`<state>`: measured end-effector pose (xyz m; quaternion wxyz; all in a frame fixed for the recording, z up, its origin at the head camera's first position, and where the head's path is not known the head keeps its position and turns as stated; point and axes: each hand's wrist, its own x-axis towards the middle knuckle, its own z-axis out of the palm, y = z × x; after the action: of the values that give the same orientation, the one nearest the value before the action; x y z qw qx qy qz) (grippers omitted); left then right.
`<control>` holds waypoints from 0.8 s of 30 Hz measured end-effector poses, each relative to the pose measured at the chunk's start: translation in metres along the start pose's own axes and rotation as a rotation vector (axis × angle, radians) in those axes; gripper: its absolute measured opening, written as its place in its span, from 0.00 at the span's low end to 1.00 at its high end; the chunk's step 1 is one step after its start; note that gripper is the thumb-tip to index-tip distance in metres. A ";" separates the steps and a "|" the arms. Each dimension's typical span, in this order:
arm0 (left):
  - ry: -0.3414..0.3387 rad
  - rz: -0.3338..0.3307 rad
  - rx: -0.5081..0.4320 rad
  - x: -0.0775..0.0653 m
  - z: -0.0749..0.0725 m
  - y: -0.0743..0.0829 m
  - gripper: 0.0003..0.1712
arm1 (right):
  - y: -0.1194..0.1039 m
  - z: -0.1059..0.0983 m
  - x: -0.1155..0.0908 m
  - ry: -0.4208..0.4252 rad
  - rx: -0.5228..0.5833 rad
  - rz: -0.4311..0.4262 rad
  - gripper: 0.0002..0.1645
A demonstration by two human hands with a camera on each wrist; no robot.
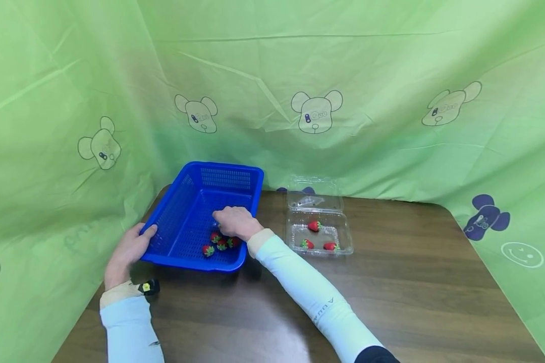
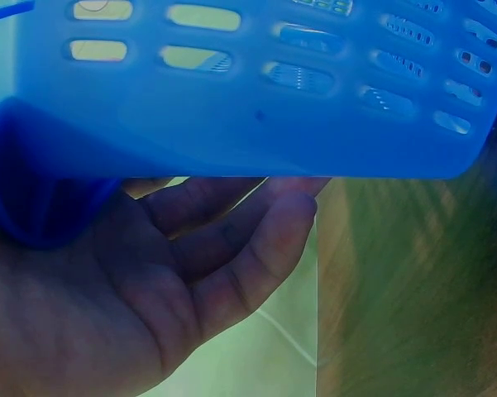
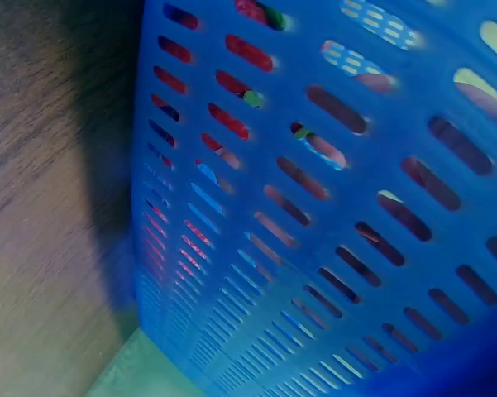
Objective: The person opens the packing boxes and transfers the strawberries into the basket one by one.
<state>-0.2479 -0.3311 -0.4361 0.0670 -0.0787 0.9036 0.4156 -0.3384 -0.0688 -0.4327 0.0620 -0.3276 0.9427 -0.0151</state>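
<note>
My left hand [image 1: 129,247] grips the rim of a blue plastic basket [image 1: 188,260] at its near left corner, thumb over the edge. In the left wrist view, the fingers [image 2: 252,256] of that hand curl below the slotted wall. Several red strawberries [image 1: 208,250] with green leaves lie together at the basket's near end. Inside the basket, my right hand [image 1: 237,222] reaches down beside them with bent fingers; its fingertips are hidden, so whether it holds a strawberry is unclear. From the right wrist, the basket's side wall [image 3: 314,273] covers most of that hand.
Right of the basket, an open clear plastic clamshell box [image 1: 347,237] holds three strawberries [image 1: 314,226], its lid [image 1: 315,186] leaning back toward the green curtain [image 1: 372,151]. All stands on a brown wooden table [image 1: 390,282]. A small black item with a yellow mark [image 1: 149,287] is at my left wrist.
</note>
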 end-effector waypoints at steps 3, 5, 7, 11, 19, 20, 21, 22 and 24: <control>0.001 -0.003 0.004 0.000 -0.001 0.000 0.38 | -0.001 -0.001 0.000 0.000 -0.001 0.009 0.04; 0.000 -0.007 0.009 0.000 -0.001 0.000 0.38 | -0.001 -0.001 -0.001 0.004 -0.001 0.018 0.04; -0.002 -0.010 0.012 0.000 -0.001 -0.001 0.39 | -0.001 -0.001 -0.003 0.020 0.007 0.033 0.03; -0.005 -0.009 0.006 0.001 0.000 0.001 0.39 | 0.000 -0.002 -0.007 0.094 0.046 0.049 0.04; -0.010 -0.013 0.010 0.000 0.000 0.001 0.40 | 0.004 -0.004 -0.010 0.326 0.100 -0.012 0.11; -0.013 -0.015 0.011 0.000 0.000 0.001 0.40 | 0.004 -0.004 -0.011 0.371 0.097 -0.020 0.11; -0.016 -0.018 0.013 -0.001 0.000 0.001 0.40 | 0.004 -0.005 -0.013 0.420 0.086 -0.028 0.11; -0.017 -0.016 0.015 -0.001 0.000 0.000 0.40 | 0.004 -0.006 -0.014 0.470 0.079 -0.035 0.10; -0.016 -0.011 0.011 -0.001 -0.001 -0.001 0.40 | 0.006 -0.010 -0.018 0.568 0.073 -0.045 0.09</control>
<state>-0.2470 -0.3319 -0.4361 0.0769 -0.0799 0.9049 0.4110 -0.3288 -0.0532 -0.4217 -0.1932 -0.3286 0.9136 -0.1415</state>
